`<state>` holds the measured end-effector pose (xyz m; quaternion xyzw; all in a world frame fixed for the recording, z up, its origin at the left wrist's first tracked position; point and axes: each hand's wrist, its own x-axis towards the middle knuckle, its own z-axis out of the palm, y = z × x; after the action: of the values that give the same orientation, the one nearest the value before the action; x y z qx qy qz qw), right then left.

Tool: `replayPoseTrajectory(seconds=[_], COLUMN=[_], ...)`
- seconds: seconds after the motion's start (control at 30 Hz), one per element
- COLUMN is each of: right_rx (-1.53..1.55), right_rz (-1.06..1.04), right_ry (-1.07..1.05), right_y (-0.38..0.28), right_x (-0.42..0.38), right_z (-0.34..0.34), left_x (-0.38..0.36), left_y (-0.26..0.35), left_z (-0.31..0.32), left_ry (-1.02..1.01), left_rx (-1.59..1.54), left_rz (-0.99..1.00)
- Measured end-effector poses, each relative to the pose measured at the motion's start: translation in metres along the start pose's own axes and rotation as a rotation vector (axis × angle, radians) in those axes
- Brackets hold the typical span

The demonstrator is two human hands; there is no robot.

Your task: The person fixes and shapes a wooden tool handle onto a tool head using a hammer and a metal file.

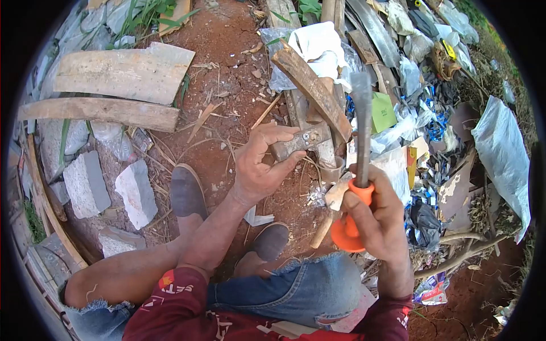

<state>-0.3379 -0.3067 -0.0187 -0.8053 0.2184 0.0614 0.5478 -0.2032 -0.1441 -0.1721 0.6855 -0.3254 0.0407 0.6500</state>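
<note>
My left hand (259,162) is closed around a small, worn grey-brown block (301,142), pinched between thumb and fingers. A round, screw-like metal spot shows on the block's upper face. In my right hand (384,219) is a chisel (363,131) with an orange guarded grip, its steel shaft pointing up and its flat end slightly blurred. The chisel is apart from the block, to its right. A rough wooden board (313,91) lies just beyond the block. Below the block, near my right hand, stands a small clear plastic cup (331,171).
Broken white-grey blocks (86,184) and curved planks (99,111) lie on the left. Heaped rubbish fills the right, with a pale plastic sheet (503,165) and a green packet (384,112). My shoes (187,190) rest on red soil (222,62).
</note>
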Motion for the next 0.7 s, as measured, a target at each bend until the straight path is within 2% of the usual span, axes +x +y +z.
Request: replayPoseTrajectory(seconds=[0.03,0.07,0.13,0.17,0.2,0.23,0.33,0.37,0.4,0.47,0.5,0.53,0.6,0.63,0.67,0.7], right_rx=[-0.068,0.144,0.075,0.002,-0.399,-0.392,0.006,0.073,0.133,0.066,-0.057,-0.423,-0.471,-0.509,-0.513,-0.269], right_rz=[-0.130,-0.204,-0.601,-0.536,-0.217,-0.218,0.057,-0.111,-0.185,-0.496,-0.636,-0.436,0.078,-0.032,-0.052,-0.102], right_ry=[0.115,0.196,0.454,0.411,0.152,0.160,-0.043,0.097,0.229,0.513,0.471,0.335,-0.237,-0.161,-0.157,-0.009], right_y=[-0.013,-0.019,0.012,0.039,0.019,0.012,0.004,-0.006,-0.019,-0.002,0.022,0.030,0.027,0.021,0.011,-0.004], right_x=[-0.006,-0.010,0.010,0.012,0.013,0.010,0.009,0.004,-0.002,0.012,0.020,0.019,0.027,0.018,0.019,0.009], right_z=[-0.006,-0.003,0.015,0.022,0.017,0.012,-0.005,-0.003,-0.001,0.018,0.022,0.025,0.013,0.011,0.007,0.003], left_x=[-0.008,-0.006,0.000,0.000,-0.002,-0.004,0.002,-0.001,0.002,0.002,0.003,0.002,0.001,0.003,0.011,0.006], left_y=[0.004,0.003,0.002,0.000,0.000,0.001,-0.004,0.000,0.000,-0.001,-0.001,-0.001,0.002,0.001,-0.006,-0.002], left_z=[0.000,0.003,0.007,0.006,0.006,0.005,-0.001,-0.002,-0.001,0.003,0.004,0.004,0.005,0.004,0.004,0.003], left_ry=[-0.008,0.016,0.048,0.052,0.054,0.046,0.062,0.067,0.071,0.075,0.067,0.058,0.043,0.027,0.036,0.031], left_rx=[-0.003,-0.050,-0.102,-0.088,-0.072,-0.069,-0.059,-0.065,-0.079,-0.062,-0.079,-0.095,-0.063,-0.038,-0.031,-0.040], left_rz=[-0.032,-0.075,-0.102,-0.093,-0.086,-0.080,-0.057,-0.098,-0.104,-0.097,-0.100,-0.107,-0.076,-0.047,-0.029,-0.063])
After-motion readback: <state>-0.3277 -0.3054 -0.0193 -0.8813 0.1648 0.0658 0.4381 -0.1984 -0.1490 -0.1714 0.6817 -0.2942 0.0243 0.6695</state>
